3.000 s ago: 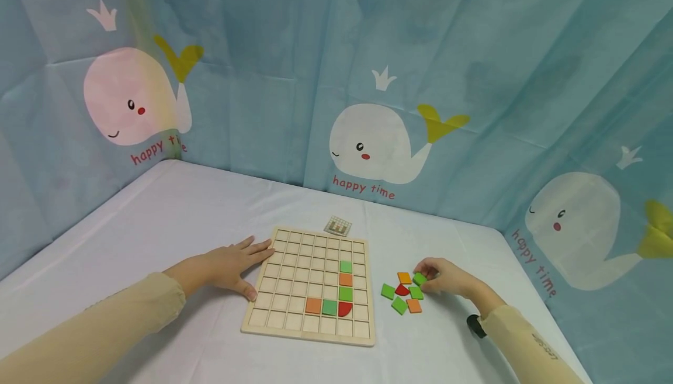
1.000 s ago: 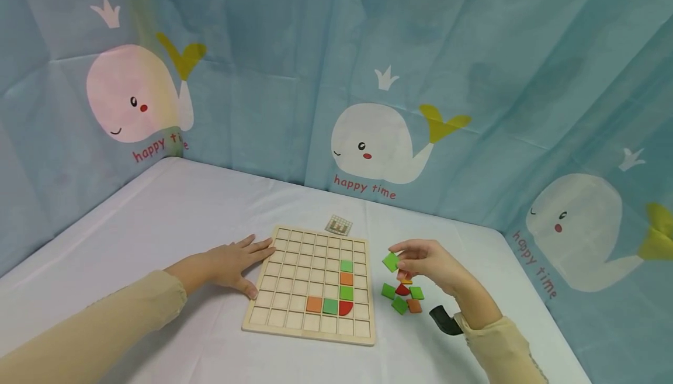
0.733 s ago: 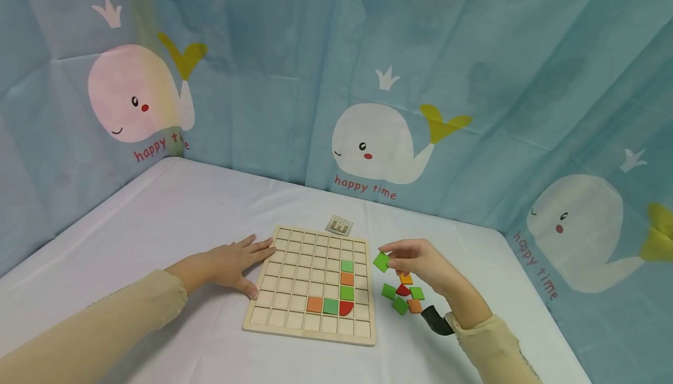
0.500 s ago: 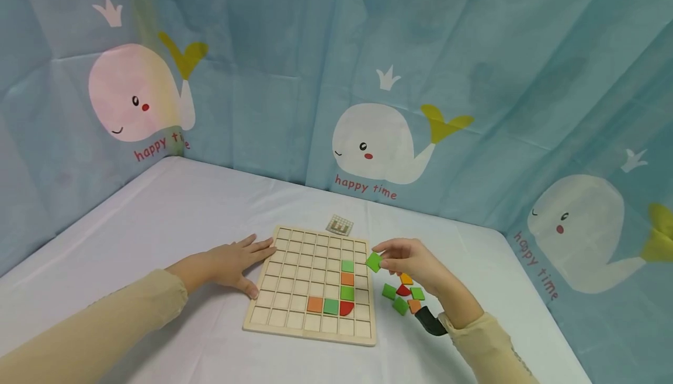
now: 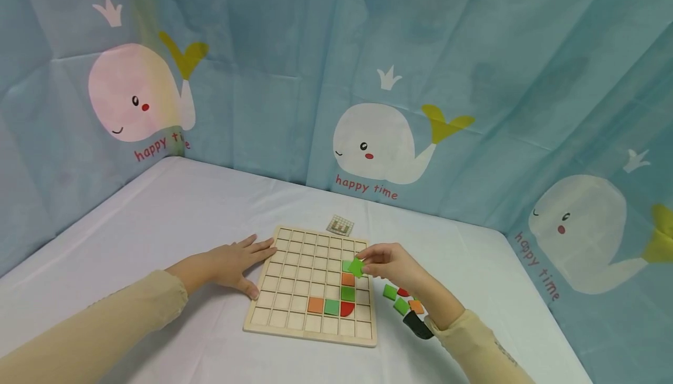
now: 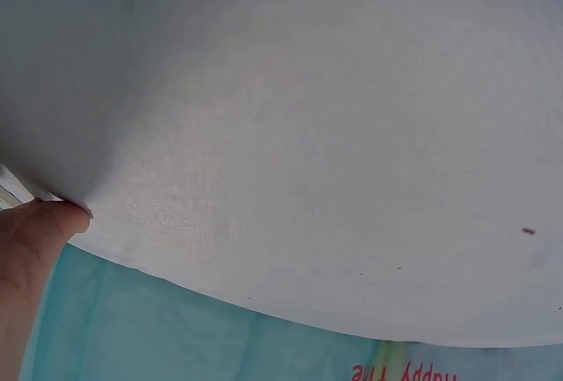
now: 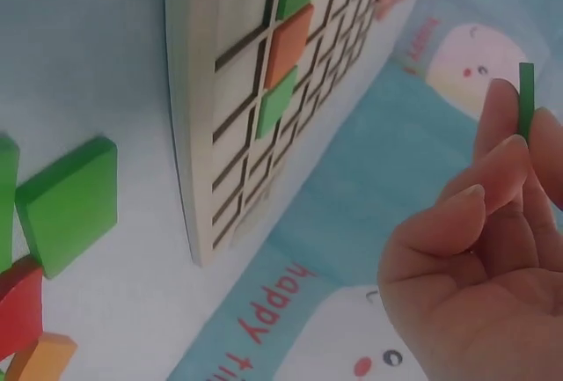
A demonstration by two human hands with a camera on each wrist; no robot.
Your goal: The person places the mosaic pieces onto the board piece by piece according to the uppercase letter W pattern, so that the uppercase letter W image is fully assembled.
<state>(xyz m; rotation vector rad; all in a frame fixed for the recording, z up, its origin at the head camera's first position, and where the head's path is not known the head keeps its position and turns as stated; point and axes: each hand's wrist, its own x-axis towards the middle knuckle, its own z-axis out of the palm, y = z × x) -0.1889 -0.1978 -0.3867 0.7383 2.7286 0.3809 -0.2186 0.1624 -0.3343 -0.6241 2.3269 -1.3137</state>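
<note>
In the head view a wooden grid board [image 5: 286,317] holds a column of green, orange [image 5: 347,279], green [image 5: 347,294] and red [image 5: 347,309] pieces, with a teal-green tile [image 5: 331,307] and an orange tile [image 5: 315,305] left of the red one. My right hand [image 5: 391,264] pinches a green tile [image 5: 356,267] over the board's right part, partly covering the top green piece. The right wrist view shows that held tile [image 7: 526,99] edge-on between thumb and fingers of the hand [image 7: 484,249]. With fingers spread, my left hand [image 5: 231,264] rests at the board's left edge.
Loose green [image 5: 389,291], red and orange [image 5: 416,306] pieces lie right of the board, partly hidden by my right arm and its black wrist strap [image 5: 417,325]. A small patterned grid card [image 5: 340,225] lies behind the board. A whale-printed curtain [image 5: 263,109] stands behind the white table [image 5: 200,208].
My right hand has picked up a green tile from the loose pieces and carried it left over the board. The left hand has stayed at the board's edge.
</note>
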